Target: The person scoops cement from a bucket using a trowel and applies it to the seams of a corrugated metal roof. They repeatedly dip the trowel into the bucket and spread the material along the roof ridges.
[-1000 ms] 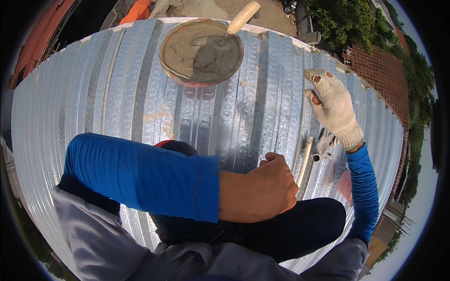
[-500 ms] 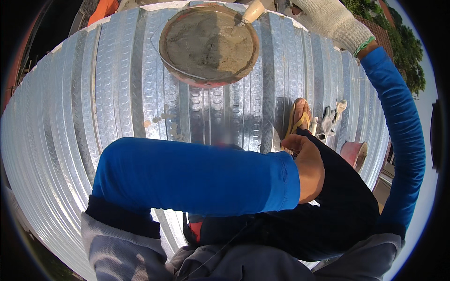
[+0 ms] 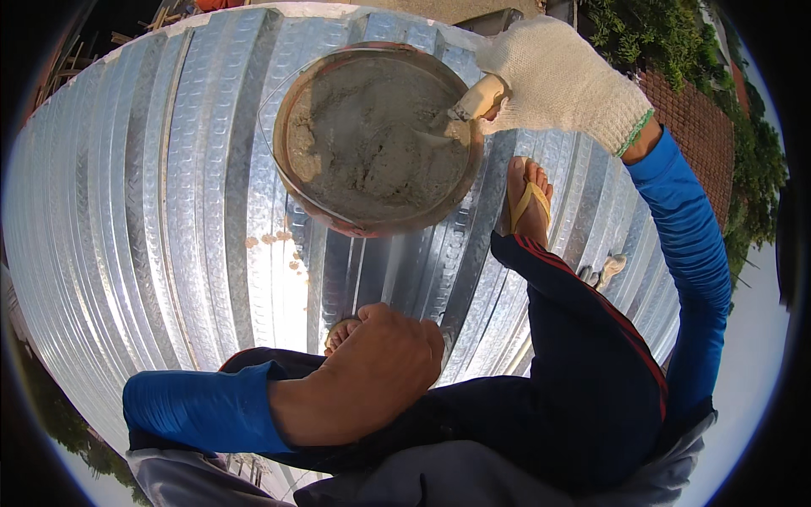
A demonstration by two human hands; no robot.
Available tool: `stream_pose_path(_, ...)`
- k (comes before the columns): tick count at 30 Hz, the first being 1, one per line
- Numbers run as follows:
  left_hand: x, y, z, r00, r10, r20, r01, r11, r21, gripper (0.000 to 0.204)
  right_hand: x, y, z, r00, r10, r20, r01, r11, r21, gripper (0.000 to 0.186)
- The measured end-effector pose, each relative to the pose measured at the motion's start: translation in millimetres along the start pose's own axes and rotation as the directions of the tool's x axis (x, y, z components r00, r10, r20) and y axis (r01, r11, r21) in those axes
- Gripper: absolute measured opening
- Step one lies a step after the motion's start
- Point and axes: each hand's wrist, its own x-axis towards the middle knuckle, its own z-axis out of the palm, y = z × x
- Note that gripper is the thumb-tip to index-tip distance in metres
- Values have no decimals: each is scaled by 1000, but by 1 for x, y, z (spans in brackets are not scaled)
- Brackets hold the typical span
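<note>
A round bucket [image 3: 291,182] of wet grey mortar [image 3: 363,135] stands on the ribbed metal sheeting, its thin wire handle along the left rim. My right hand [image 3: 566,80], in a cream knitted glove with a green cuff edge, closes round the wooden handle of a trowel [image 3: 480,99] at the bucket's right side. The trowel's blade is mostly sunk in the mortar. My left hand [image 3: 376,363] is bare and curled above my lap, near my left foot. Its fingers fold under the hand, hiding whatever they may hold.
Ribbed shiny metal sheeting [image 3: 194,211] stretches all around me. My right foot [image 3: 530,198], in a yellow flip-flop, rests just right of the bucket. A small pale object [image 3: 612,269] lies beyond my right leg. Tiled roofing [image 3: 688,139] and trees appear at the right.
My right hand has come left and taken hold of the trowel's handle. My left hand has drawn back from beside my right leg toward my lap. The view has shifted, showing the bucket lower.
</note>
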Motion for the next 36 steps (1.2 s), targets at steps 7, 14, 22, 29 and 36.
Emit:
stream_pose_path(7, 8, -60, -4, 969, -244, -35, 227, 939, -258, 25, -25, 12, 47, 986, 156, -55, 11, 273, 962, 66)
stream_pose_path(14, -3, -68, -45, 871, -478, -108, 365, 780, -508, 12, -25, 14, 49, 992, 19, -125, 92, 569, 817, 60)
stream_pose_path(22, 1, -57, -78, 413, -847, -333, 594, 528, -606, 23, -17, 0, 65, 984, -52, -168, 168, 567, 807, 54)
stream_pose_path(29, -5, -68, -69, -142, -978, -153, 666, 20, -745, 15, -2, -3, 62, 984, -99, -146, 176, 510, 842, 49)
stream_pose_path(36, -16, -68, -81, -15, -990, -137, 809, 68, -583, 18, 4, -25, 74, 924, -91, -371, 336, 657, 675, 37)
